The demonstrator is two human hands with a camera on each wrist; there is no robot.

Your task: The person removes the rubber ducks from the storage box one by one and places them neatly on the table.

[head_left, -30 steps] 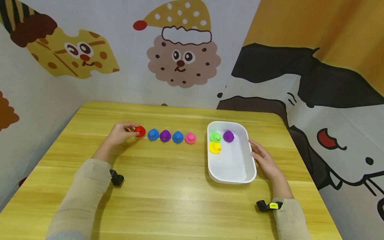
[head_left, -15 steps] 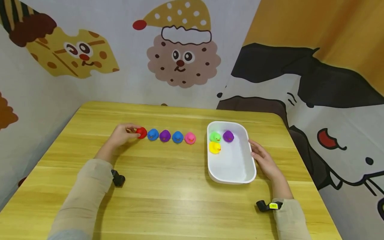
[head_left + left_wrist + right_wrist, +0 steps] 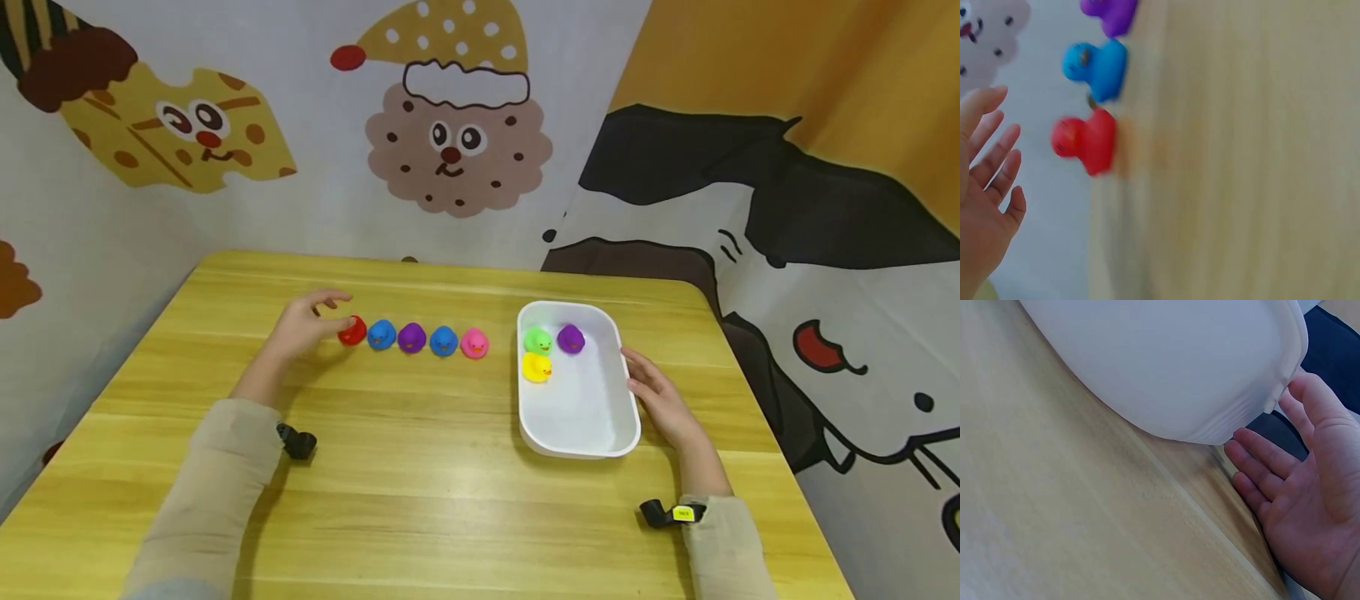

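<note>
While the left hand [image 3: 298,330] spreads its fingers just beside the red duck [image 3: 355,336] on the table [image 3: 420,475], right hand [image 3: 663,404] touches white tub [image 3: 583,408], fingers loose. Duck looks light, squeezable; best pinched at body sides.

Left grip [image 3: 303,323] by red duck [image 3: 352,334], contact unclear; right grip [image 3: 664,400] touching white tub [image 3: 581,417].

Table [image 3: 420,525]: is showing wood grain, smooth, with a soft sheen.
Duck row [image 3: 412,338], toward table's far edge: is looking like smooth, moulded rubber or soft plastic.
Tub [image 3: 581,417]: is presenting smooth white plastic, ribbed on part of its outer wall.
Sleeves [image 3: 228,467]: are appearing as matt, creased cloth.
Backdrop [image 3: 315,225], beyond table's far edge: is reading as matt, printed cloth.
</note>
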